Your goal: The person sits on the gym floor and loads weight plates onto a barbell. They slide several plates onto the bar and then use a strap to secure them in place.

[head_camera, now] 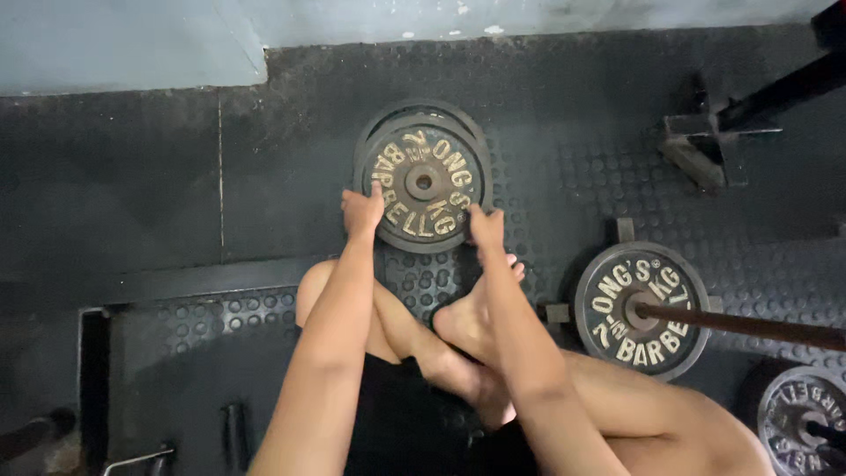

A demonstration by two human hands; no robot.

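Note:
A round dark iron weight plate (424, 181) with raised gold lettering lies flat on top of another plate on the studded rubber floor mat (564, 132). My left hand (362, 211) grips its lower left edge, fingers over the rim. My right hand (486, 226) grips its lower right edge. Both arms reach forward over my crossed bare legs and foot (467, 322).
To the right, a second lettered plate (641, 308) sits on a barbell bar (758, 326). A third plate (806, 427) shows at the bottom right. A black metal rack foot (705, 141) stands at upper right. Pale concrete floor (123, 40) lies beyond the mat.

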